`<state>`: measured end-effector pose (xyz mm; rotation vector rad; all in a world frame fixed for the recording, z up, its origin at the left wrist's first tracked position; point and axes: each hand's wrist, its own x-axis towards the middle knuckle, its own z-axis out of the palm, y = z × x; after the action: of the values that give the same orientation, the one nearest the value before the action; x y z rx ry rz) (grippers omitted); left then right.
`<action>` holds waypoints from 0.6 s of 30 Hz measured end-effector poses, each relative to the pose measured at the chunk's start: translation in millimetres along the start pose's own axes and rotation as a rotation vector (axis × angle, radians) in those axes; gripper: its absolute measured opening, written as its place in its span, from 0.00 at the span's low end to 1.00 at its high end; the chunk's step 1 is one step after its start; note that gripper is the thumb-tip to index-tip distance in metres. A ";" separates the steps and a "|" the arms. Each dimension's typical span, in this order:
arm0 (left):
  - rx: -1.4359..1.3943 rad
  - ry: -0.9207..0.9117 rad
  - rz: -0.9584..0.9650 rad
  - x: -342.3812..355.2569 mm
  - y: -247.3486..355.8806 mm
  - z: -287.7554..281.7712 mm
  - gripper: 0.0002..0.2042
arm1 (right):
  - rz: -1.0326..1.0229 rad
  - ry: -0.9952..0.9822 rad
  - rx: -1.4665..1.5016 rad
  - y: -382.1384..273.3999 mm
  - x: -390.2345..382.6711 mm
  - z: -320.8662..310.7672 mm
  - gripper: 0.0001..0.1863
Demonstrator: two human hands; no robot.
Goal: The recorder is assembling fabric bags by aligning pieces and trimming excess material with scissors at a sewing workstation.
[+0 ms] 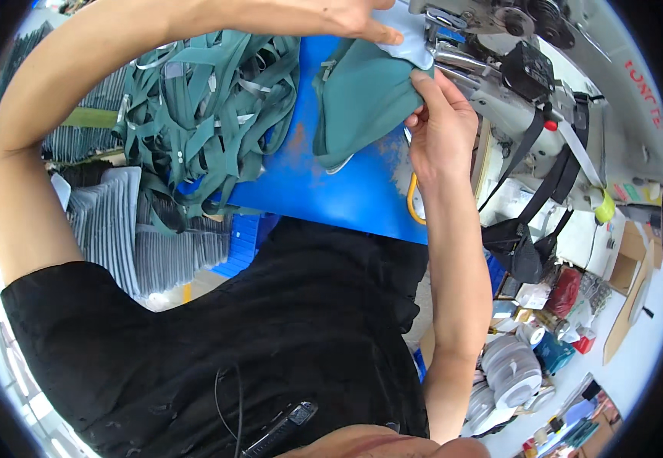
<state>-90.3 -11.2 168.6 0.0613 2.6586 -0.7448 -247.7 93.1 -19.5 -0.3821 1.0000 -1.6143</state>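
A green fabric pouch-like piece (366, 103) with a zipper along its left edge lies by the sewing machine's needle area (437, 49). My right hand (444, 118) pinches its upper right edge between thumb and fingers. Over the top of the green piece is a pale blue, smooth sheet (414, 38), running up to the machine's metal parts. My left hand (354, 17) reaches across from the left, with a finger stretched out and resting on this pale sheet. The upper frame edge cuts off part of that hand.
A tangled heap of green straps (205, 114) covers the left of the blue tabletop (293, 172). Stacked grey pieces (106, 221) stand beyond its left edge. At right are the machine body (614, 84), hanging black straps (556, 172) and white spools (511, 370).
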 end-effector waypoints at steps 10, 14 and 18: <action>-0.255 0.167 -0.256 20.2 63.9 2.0 0.07 | -0.185 0.049 0.061 16.8 -3.3 -1.8 0.15; -0.384 0.193 -0.342 35.2 84.3 13.6 0.12 | -0.270 -0.002 -0.030 30.5 -14.4 -20.6 0.17; -0.404 0.305 -0.497 53.5 105.4 21.9 0.15 | -0.306 -0.057 -0.108 32.0 -19.2 -28.0 0.19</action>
<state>-117.5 65.1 79.7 -0.6613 3.1033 -0.3324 -241.1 122.0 -55.4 -0.6776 1.0248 -1.8145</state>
